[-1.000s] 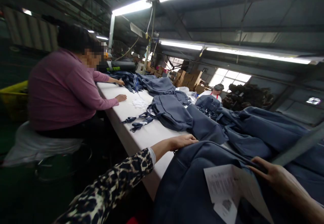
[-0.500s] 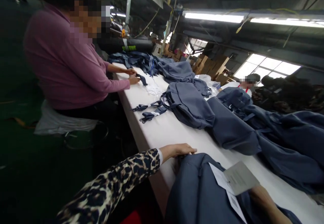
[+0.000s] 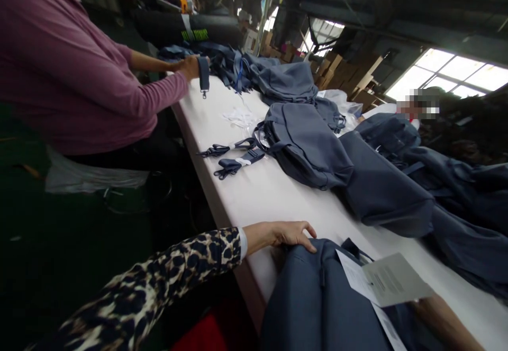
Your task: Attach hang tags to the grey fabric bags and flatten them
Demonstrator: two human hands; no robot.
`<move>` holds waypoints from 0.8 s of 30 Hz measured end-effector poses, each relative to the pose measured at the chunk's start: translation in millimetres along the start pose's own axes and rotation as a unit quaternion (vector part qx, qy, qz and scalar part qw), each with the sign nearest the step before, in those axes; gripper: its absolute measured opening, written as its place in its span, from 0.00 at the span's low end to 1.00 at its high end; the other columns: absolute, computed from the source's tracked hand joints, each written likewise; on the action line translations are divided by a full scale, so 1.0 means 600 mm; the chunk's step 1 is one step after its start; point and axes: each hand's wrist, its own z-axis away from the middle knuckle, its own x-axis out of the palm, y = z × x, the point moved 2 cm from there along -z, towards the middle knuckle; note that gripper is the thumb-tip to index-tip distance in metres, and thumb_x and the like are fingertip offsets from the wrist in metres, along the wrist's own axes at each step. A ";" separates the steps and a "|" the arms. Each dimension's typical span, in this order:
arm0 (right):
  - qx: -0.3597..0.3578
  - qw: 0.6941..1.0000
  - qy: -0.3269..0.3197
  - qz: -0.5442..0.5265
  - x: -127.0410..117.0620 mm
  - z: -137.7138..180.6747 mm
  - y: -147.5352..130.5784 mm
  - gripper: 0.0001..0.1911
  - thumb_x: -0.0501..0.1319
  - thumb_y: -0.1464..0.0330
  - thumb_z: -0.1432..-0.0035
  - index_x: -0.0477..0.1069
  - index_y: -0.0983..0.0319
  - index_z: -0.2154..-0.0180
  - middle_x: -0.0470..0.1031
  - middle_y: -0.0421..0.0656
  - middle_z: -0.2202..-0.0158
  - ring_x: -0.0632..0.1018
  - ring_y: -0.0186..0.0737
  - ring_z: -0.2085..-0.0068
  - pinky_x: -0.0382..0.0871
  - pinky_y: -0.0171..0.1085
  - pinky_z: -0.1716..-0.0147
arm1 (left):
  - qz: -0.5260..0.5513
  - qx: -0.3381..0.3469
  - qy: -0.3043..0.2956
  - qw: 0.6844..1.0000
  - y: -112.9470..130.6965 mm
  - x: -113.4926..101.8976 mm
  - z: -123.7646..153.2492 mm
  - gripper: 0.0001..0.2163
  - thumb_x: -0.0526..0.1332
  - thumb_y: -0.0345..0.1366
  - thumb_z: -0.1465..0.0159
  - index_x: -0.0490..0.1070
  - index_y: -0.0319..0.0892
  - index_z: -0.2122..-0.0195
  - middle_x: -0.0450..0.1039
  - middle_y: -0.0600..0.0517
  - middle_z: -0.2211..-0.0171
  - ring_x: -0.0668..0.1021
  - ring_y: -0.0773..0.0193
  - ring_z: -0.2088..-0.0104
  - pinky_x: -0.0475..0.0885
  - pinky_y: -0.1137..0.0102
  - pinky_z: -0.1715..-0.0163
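A dark blue backpack (image 3: 313,298) stands at the near edge of the white table (image 3: 262,197), right in front of me. My left hand (image 3: 288,233), in a leopard-print sleeve, curls over the backpack's top edge and grips it. A folded paper leaflet (image 3: 391,282) lies against the bag's upper right side. Only my right forearm (image 3: 450,322) shows, low at the right; its hand is hidden under the leaflet and the bag.
A co-worker in a purple sweater (image 3: 79,81) sits at the left, holding up a blue strap (image 3: 203,73). Loose straps (image 3: 234,161) and more blue backpacks (image 3: 307,150) lie along the table. Another person (image 3: 416,108) works on the far side, with cardboard boxes (image 3: 341,70) behind.
The view has tipped down and closer to the table. The co-worker has lifted a strap off the table. My right hand has slid out of sight under the leaflet; my left stays on the bag's top.
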 end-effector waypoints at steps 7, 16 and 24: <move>-0.045 0.995 -0.054 0.075 -0.072 0.133 -0.143 0.30 0.58 0.51 0.41 0.61 0.47 0.38 0.67 0.44 0.38 0.72 0.56 0.43 0.76 0.51 0.53 | 0.000 0.020 -0.008 1.000 -0.003 -0.005 0.003 0.25 0.69 0.38 0.52 0.68 0.44 0.52 0.73 0.53 0.64 0.76 0.62 0.65 0.70 0.70 0.67; -0.077 0.987 -0.055 0.128 0.112 0.227 -0.212 0.37 0.50 0.55 0.35 0.34 0.49 0.31 0.50 0.45 0.31 0.57 0.57 0.34 0.69 0.58 0.47 | -0.056 0.013 0.001 0.998 0.011 -0.005 0.007 0.25 0.69 0.40 0.51 0.69 0.43 0.52 0.73 0.51 0.60 0.76 0.60 0.60 0.70 0.70 0.64; -0.058 0.992 -0.022 0.110 0.131 0.231 -0.209 0.35 0.48 0.56 0.33 0.36 0.49 0.31 0.48 0.42 0.30 0.53 0.55 0.32 0.64 0.58 0.42 | -0.076 0.024 0.016 0.997 0.016 0.001 0.018 0.26 0.68 0.41 0.51 0.69 0.42 0.51 0.72 0.49 0.55 0.75 0.59 0.57 0.70 0.68 0.60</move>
